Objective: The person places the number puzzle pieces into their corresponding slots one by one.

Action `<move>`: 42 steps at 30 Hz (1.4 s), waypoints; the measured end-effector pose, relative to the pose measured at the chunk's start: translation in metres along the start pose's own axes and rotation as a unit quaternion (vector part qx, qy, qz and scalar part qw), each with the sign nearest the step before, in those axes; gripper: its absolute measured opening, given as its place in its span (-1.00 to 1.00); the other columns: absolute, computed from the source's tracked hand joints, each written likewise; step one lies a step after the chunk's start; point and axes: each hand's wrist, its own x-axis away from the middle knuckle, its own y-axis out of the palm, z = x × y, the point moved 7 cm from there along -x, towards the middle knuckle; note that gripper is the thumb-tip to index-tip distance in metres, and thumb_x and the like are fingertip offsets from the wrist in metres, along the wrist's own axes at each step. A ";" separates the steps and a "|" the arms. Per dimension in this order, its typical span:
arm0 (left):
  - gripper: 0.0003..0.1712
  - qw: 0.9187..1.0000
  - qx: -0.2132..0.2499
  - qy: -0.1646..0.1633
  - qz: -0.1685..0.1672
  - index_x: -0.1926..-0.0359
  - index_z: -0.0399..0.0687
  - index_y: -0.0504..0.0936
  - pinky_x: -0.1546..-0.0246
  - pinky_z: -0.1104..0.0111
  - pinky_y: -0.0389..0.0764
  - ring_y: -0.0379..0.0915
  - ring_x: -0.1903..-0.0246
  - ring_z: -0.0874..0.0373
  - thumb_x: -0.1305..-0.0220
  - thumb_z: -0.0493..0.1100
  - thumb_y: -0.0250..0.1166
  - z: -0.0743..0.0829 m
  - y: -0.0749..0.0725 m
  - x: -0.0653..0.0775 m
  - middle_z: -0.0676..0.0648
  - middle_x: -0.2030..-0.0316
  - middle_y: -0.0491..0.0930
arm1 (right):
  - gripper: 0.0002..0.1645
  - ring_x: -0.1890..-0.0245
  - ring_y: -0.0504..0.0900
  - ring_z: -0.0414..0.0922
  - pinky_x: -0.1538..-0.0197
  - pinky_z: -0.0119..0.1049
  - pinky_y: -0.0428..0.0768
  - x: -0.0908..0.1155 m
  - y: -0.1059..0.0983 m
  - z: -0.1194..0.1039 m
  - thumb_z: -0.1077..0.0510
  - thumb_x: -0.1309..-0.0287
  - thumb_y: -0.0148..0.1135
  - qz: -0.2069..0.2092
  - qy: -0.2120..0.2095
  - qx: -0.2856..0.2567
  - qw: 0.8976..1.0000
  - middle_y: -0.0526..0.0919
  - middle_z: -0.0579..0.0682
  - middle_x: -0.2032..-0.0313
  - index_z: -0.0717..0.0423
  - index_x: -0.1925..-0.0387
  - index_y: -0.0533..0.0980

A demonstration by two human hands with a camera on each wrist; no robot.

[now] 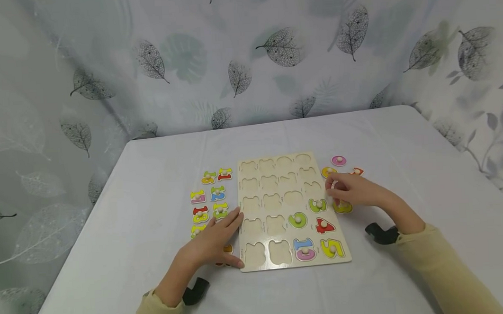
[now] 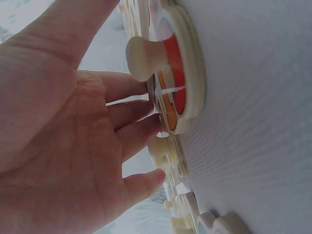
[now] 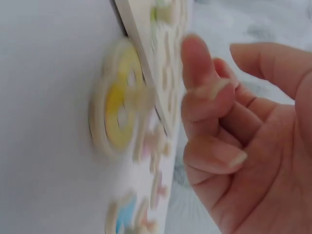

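Observation:
A wooden number puzzle board (image 1: 260, 211) lies on the table, with a green 3 (image 1: 318, 205), red 4 (image 1: 325, 225), yellow 5 (image 1: 332, 248), green 9 (image 1: 298, 220) and a two-coloured 10 (image 1: 304, 249) in its slots. My left hand (image 1: 215, 239) rests at the board's left edge, fingers extended, beside a red-and-orange knobbed piece (image 2: 174, 73). Over the board's right edge hovers my right hand (image 1: 355, 189), fingers loosely bent and thumb apart, with nothing between them in the right wrist view. Close by lies a yellow knobbed number piece (image 3: 119, 97), partly covered by the hand in the head view.
Several two-digit pieces, such as a red 11 (image 1: 224, 173) and a 12 (image 1: 218, 193), lie left of the board. Beyond the right hand are a pink piece (image 1: 338, 160), an orange-yellow piece (image 1: 329, 171) and a red piece (image 1: 357, 171). A leaf-patterned curtain (image 1: 237, 48) hangs behind the white table.

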 end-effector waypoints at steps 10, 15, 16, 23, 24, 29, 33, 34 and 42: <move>0.24 1.000 -0.002 0.004 0.001 -0.41 -0.22 0.07 -0.28 -0.07 -0.16 -0.05 -0.35 -0.01 0.21 0.13 0.53 0.000 -0.001 0.000 -0.15 -0.41 -0.05 | -0.82 0.58 0.40 -0.11 0.51 -0.31 0.38 0.014 -0.020 0.022 0.15 -0.23 0.18 0.015 0.044 0.029 0.998 0.46 -0.04 0.56 0.18 0.23 0.44; 0.24 1.000 0.001 0.002 0.001 -0.41 -0.22 0.07 -0.28 -0.06 -0.14 -0.05 -0.34 -0.03 0.20 0.13 0.53 0.000 0.000 0.001 -0.15 -0.41 -0.05 | -0.80 0.49 0.43 -0.11 0.43 -0.31 0.41 0.012 -0.009 0.027 0.11 -0.18 0.23 -0.033 0.032 0.012 0.999 0.46 -0.07 0.53 0.11 0.21 0.47; 0.24 1.000 0.001 0.003 0.002 -0.41 -0.22 0.07 -0.28 -0.06 -0.14 -0.04 -0.34 -0.04 0.20 0.13 0.53 0.000 -0.001 0.001 -0.15 -0.41 -0.05 | -0.79 0.48 0.42 -0.12 0.42 -0.31 0.40 0.012 -0.007 0.027 0.11 -0.16 0.25 -0.040 0.027 0.011 0.999 0.46 -0.08 0.52 0.11 0.21 0.47; 0.24 1.000 0.005 0.011 0.003 -0.41 -0.24 0.06 -0.27 -0.08 -0.15 -0.05 -0.34 -0.03 0.20 0.12 0.53 0.001 -0.001 0.001 -0.16 -0.41 -0.05 | -0.82 0.50 0.39 -0.13 0.44 -0.37 0.36 0.009 0.003 0.022 0.21 -0.04 0.31 -0.060 0.010 0.006 0.998 0.41 -0.09 0.56 0.11 0.32 0.47; 0.24 1.000 0.005 0.011 0.003 -0.41 -0.24 0.06 -0.27 -0.08 -0.15 -0.05 -0.34 -0.03 0.20 0.12 0.53 0.001 -0.001 0.001 -0.16 -0.41 -0.05 | -0.84 0.51 0.39 -0.14 0.45 -0.37 0.36 0.009 0.003 0.022 0.21 -0.04 0.31 -0.061 0.008 0.011 0.998 0.41 -0.10 0.57 0.10 0.34 0.47; 0.24 1.000 0.002 0.011 0.003 -0.41 -0.24 0.07 -0.27 -0.08 -0.14 -0.06 -0.35 -0.03 0.20 0.13 0.53 0.001 -0.001 0.001 -0.16 -0.41 -0.04 | -0.88 0.54 0.39 -0.16 0.47 -0.36 0.36 0.009 0.004 0.020 0.19 -0.05 0.33 -0.070 0.003 0.036 0.997 0.42 -0.14 0.61 0.03 0.42 0.50; 0.24 1.000 0.000 0.011 0.005 -0.41 -0.24 0.07 -0.27 -0.08 -0.13 -0.05 -0.35 -0.03 0.20 0.13 0.53 0.001 -0.002 0.001 -0.17 -0.41 -0.04 | -0.88 0.54 0.41 -0.17 0.46 -0.37 0.39 0.010 0.004 0.021 0.17 -0.07 0.33 -0.087 0.002 0.037 0.995 0.44 -0.15 0.60 0.03 0.41 0.51; 0.24 1.000 0.001 0.011 0.006 -0.41 -0.24 0.07 -0.27 -0.09 -0.13 -0.05 -0.34 -0.04 0.21 0.13 0.53 0.001 -0.002 0.001 -0.17 -0.41 -0.04 | -0.89 0.53 0.42 -0.17 0.45 -0.37 0.39 0.011 0.004 0.021 0.17 -0.07 0.33 -0.093 0.002 0.035 0.995 0.45 -0.15 0.59 0.03 0.40 0.51; 0.25 1.000 0.003 0.011 0.000 -0.41 -0.23 0.06 -0.27 -0.08 -0.14 -0.05 -0.34 -0.04 0.20 0.15 0.52 0.000 0.000 0.001 -0.16 -0.41 -0.06 | -0.94 0.55 0.43 -0.16 0.47 -0.36 0.43 0.009 -0.005 0.020 0.21 -0.09 0.28 -0.075 -0.007 0.042 0.996 0.47 -0.15 0.59 0.05 0.39 0.53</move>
